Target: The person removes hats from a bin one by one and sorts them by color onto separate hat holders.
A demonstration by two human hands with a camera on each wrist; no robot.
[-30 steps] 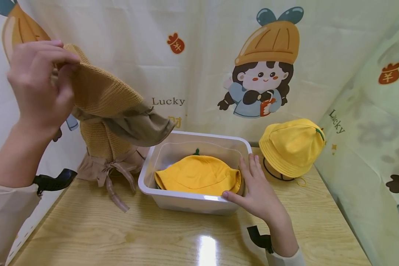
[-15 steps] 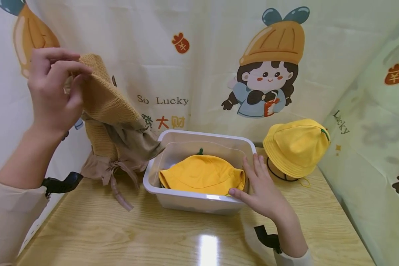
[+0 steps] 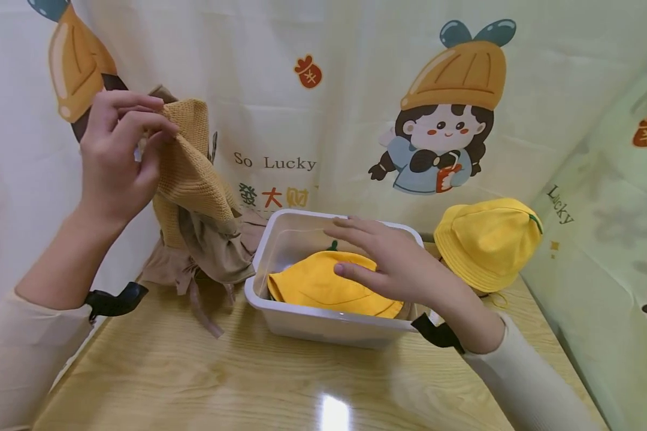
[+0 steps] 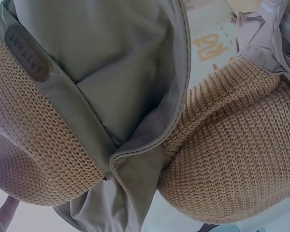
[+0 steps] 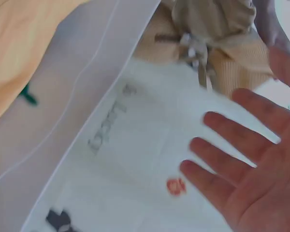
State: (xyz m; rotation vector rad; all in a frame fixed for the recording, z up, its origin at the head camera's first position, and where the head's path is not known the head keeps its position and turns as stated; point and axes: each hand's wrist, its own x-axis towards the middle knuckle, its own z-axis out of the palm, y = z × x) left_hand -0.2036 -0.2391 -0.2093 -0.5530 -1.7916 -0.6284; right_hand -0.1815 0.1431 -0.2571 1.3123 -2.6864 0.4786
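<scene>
In the left part of the frame, a knitted hat [image 3: 191,173] shows a tan, ribbed weave with a grey-taupe brim [image 3: 215,248] and a brown patch [image 4: 27,53], above a second tan knitted hat [image 3: 168,221] with a pinkish-taupe ribbon [image 3: 200,305]. At lower centre a whitish tub [image 3: 334,326] frames a plain yellow hat [image 3: 313,278] with a green stem [image 3: 332,245], while another yellow hat [image 3: 487,239] at right carries green trim [image 3: 535,223]. The worktop [image 3: 221,377] is pale, yellowish wood grain, and the cream curtain [image 3: 350,72] bears orange-and-blue cartoon prints [image 3: 442,126] and red pouches [image 3: 308,72].
</scene>
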